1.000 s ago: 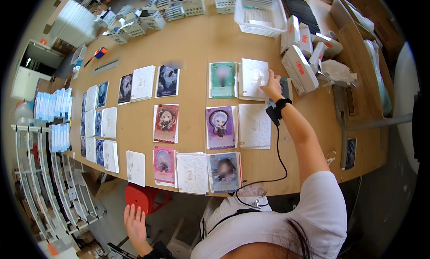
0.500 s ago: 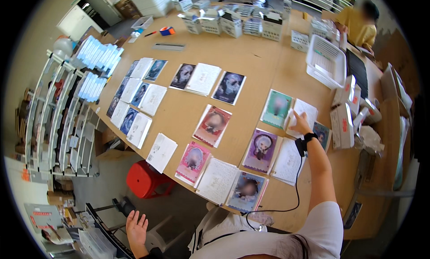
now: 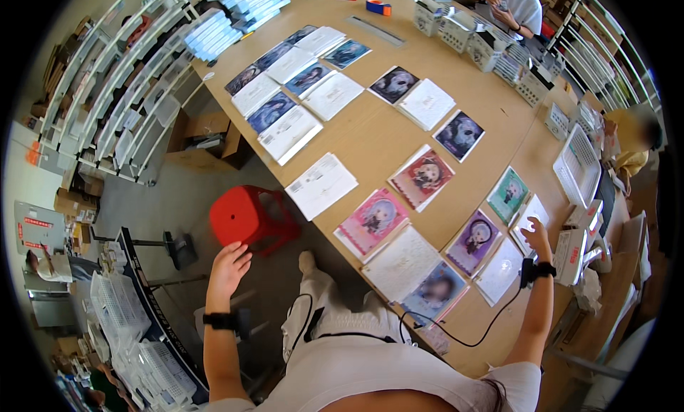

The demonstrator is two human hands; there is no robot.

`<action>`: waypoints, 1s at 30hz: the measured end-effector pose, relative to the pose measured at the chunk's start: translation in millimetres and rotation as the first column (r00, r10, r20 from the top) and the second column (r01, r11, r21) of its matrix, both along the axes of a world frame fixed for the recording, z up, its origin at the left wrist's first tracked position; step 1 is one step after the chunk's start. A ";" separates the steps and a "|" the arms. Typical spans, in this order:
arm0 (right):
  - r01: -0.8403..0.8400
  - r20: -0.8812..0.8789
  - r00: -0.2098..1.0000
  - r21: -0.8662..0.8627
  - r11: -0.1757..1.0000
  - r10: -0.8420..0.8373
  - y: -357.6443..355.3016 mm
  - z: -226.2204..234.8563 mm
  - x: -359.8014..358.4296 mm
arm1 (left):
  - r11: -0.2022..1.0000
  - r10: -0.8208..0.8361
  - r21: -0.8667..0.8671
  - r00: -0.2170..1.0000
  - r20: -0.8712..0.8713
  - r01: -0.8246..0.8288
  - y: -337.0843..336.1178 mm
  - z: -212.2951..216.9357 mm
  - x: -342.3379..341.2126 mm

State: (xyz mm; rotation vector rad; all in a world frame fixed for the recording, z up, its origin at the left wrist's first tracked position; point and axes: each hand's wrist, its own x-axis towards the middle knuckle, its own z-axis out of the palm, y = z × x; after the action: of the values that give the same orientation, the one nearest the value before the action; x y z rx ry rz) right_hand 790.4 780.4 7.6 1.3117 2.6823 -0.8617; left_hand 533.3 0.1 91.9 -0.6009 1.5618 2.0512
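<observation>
Far left: metal shelving (image 3: 114, 91) stacked with white packets. Below it, floor with cardboard boxes (image 3: 206, 134).

Left hand (image 3: 228, 269): fingers spread, empty, hovering over the floor just beside the red plastic stool (image 3: 246, 216); contact with the stool not discernible. Black band on that wrist.

Centre: long wooden bench (image 3: 377, 130) carrying rows of illustrated cards and white sheets. Pink card (image 3: 372, 222) near the front edge, white sheet (image 3: 402, 262) just right of it, blurred card (image 3: 436, 291) beyond, purple card (image 3: 476, 239) above that.

Right hand (image 3: 536, 235): fingers loosely spread, resting on a white sheet (image 3: 531, 216) lying flat on the bench beside a green card (image 3: 509, 194); nothing pinched. Black wrist unit with cable trailing back across the bench.

Far right: white basket (image 3: 578, 162), small boxes (image 3: 573, 246), another person seated at the bench end.
</observation>
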 end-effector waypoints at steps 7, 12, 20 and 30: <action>-0.257 0.005 0.966 0.115 0.959 0.259 -211.7 91.5 -63.6 | 0.977 -0.201 0.091 0.975 0.096 0.192 -25.4 -52.0 -125.3; -0.382 0.090 0.905 -0.263 0.886 0.417 -383.9 111.3 -169.5 | 0.935 -0.355 0.031 0.931 0.090 0.353 -55.7 -74.0 -188.8; -0.459 0.228 0.862 -0.035 0.888 0.454 -479.5 -9.4 -341.2 | 0.864 -0.503 0.032 0.856 0.118 0.503 -65.9 -87.9 -261.4; -0.358 0.548 0.810 0.179 0.916 0.209 -474.5 -37.6 -412.4 | 0.915 -0.403 -0.009 0.915 0.008 0.403 -99.7 -54.2 -350.7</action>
State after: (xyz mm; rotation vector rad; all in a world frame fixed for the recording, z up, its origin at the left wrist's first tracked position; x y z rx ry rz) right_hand 378.0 305.9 -30.0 0.9464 2.5002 -0.0699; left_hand 182.6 -99.6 37.7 -0.2560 1.5430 1.7277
